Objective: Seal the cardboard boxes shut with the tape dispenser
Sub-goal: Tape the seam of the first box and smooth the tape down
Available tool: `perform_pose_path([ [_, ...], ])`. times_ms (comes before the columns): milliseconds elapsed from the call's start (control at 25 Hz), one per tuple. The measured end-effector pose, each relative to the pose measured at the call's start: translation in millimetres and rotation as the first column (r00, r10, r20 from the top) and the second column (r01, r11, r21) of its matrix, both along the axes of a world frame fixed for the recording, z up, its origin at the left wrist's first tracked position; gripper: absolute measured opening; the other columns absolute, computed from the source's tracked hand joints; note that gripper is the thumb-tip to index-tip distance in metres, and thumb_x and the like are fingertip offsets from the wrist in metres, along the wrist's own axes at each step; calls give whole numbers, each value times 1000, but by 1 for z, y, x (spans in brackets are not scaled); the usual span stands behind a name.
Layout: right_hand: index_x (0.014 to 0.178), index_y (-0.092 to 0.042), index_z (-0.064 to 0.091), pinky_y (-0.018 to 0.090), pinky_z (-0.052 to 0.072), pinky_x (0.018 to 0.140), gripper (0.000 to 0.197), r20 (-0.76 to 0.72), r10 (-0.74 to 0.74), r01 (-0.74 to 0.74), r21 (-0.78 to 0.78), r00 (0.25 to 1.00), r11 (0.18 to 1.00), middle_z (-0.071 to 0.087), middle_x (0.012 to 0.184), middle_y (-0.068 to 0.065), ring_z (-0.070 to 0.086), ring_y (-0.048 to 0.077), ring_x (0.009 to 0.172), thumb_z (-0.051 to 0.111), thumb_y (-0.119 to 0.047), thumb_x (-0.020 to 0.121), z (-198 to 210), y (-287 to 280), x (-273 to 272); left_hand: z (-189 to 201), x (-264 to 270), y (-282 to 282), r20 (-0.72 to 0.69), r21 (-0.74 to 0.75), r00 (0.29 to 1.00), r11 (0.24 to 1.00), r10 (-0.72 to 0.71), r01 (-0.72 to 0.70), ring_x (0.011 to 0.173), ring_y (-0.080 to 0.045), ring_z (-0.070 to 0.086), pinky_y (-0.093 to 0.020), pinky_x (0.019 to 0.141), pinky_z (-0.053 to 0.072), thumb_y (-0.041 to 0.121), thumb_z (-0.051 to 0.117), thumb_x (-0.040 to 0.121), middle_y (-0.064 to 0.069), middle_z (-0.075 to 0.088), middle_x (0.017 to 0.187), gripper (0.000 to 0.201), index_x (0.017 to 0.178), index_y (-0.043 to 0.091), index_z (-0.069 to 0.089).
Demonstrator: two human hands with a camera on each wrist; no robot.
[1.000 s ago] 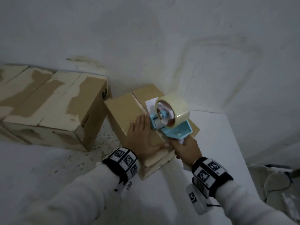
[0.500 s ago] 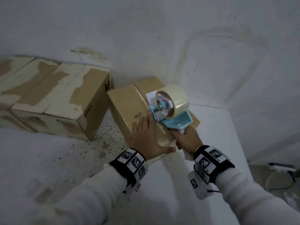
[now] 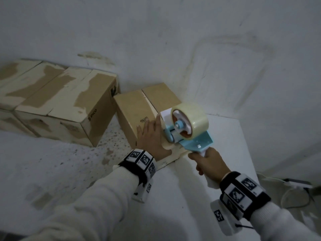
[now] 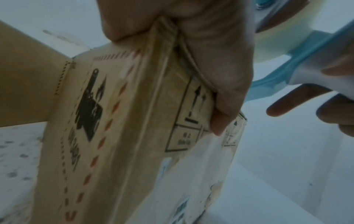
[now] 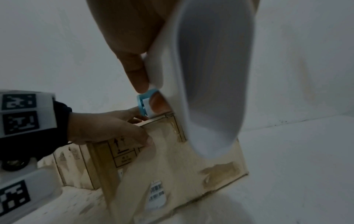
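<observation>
A small cardboard box stands on the white table, its two top flaps closed along a centre seam. My left hand lies flat on the near end of its top, thumb hooked over the front edge. My right hand grips the white handle of a blue tape dispenser with a roll of clear tape. The dispenser's front sits at the box's near top edge by the seam. The box front shows a barcode label.
Larger cardboard boxes with torn white patches stand to the left against the wall. The speckled floor lies left of the table. A white cable and adapter lie off the table's right edge.
The dispenser has come back along the seam toward me, its front now at the box's near edge. My left hand stays pressed on the box top. The head view shifted slightly.
</observation>
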State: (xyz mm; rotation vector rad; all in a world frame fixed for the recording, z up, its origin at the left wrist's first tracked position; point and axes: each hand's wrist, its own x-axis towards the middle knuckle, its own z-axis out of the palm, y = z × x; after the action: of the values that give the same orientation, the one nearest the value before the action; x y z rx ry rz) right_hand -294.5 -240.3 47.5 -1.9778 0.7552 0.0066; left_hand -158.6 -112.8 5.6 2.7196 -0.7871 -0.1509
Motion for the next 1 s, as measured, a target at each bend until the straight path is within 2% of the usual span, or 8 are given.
perform_pose_path([
  [120,82,-4,61,22,45,48,16,2,10,-10,-22,1000,1000,59,57,4,53,15,47,61,-20,81,2,-3,-8,7,1,-6,25,130,998,990,-54,50,146,-29,2,-57,115,11,61,66,66,-4,7,155,114,149,20,-2],
  [200,80,-11,61,25,48,56,13,-41,49,-50,-44,998,998,65,59,5,59,16,48,64,-24,78,4,-8,-5,10,8,-11,47,184,994,979,-102,92,146,-27,2,-54,116,13,60,67,66,-1,3,156,114,149,22,-2],
  [320,75,-11,63,32,52,63,7,-63,40,-38,25,997,999,68,62,10,63,22,54,66,-18,73,6,-18,-2,12,16,-17,43,242,956,931,-291,272,146,-25,-7,-54,117,5,54,64,71,1,-3,158,105,150,28,0],
  [440,71,-7,63,29,48,59,2,-24,-24,23,-8,999,1000,65,67,9,60,23,61,63,-9,69,1,-20,1,14,15,-17,21,268,925,893,-379,360,146,-23,-1,-50,118,3,47,60,78,1,1,158,90,150,28,9],
  [560,64,-9,53,29,40,50,5,67,-117,104,171,991,980,51,60,11,47,24,53,56,-5,63,-7,-8,0,16,12,-16,29,302,923,884,-384,358,146,-22,3,-48,119,5,47,58,80,0,5,158,87,150,26,11],
  [680,65,-11,50,26,33,45,9,102,-153,134,176,983,975,46,57,8,39,20,53,55,-4,62,-14,-5,-18,13,14,-18,47,334,914,869,-403,366,145,-22,10,-51,117,11,44,60,79,0,11,157,84,149,24,16],
  [880,66,-10,50,27,30,46,14,78,-245,223,219,967,950,45,59,10,36,21,54,54,-8,53,-29,-9,-66,2,21,-19,-6,317,914,866,-405,386,148,-19,-4,-50,118,5,45,59,79,5,-4,160,94,150,27,1],
  [1000,65,-9,51,26,30,44,13,77,-271,247,232,959,941,45,56,9,36,20,51,56,-8,53,-35,-9,-75,6,24,-17,-46,323,906,852,-422,413,148,-19,-6,-50,118,2,51,52,84,3,-7,160,90,151,25,-2],
])
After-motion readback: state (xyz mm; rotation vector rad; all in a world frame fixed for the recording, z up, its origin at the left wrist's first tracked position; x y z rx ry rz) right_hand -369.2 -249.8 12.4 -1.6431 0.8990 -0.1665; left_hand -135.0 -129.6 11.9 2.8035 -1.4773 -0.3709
